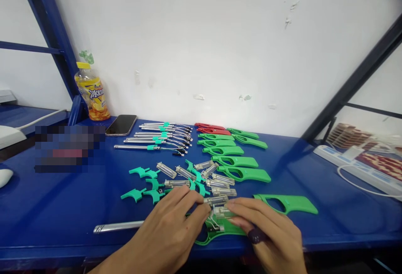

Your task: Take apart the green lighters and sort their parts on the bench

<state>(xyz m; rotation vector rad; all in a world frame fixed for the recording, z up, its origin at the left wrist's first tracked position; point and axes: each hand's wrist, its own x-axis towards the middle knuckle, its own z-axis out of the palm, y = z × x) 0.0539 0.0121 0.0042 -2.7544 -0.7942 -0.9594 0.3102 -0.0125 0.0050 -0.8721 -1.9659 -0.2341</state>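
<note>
A green lighter handle half (230, 229) lies at the table's front edge, with wires and a small black part in it. A metal lighter tube (117, 226) sticks out to the left of it. My right hand (266, 232), a dark ring on one finger, pinches a clear fuel tank (222, 212) over the handle. Beside it, my left hand (176, 228) has its fingers closed at the handle's narrow end; what they grip is hidden. Just beyond lie several loose clear tanks (216, 184) and teal triggers (133, 195).
Wired lighter tubes (150, 141) lie in a row at the back. Green handle halves (245, 173) and red ones (213, 131) are to their right. A phone (122, 124) and a drink bottle (92, 94) stand back left; a power strip (354, 171) is at right.
</note>
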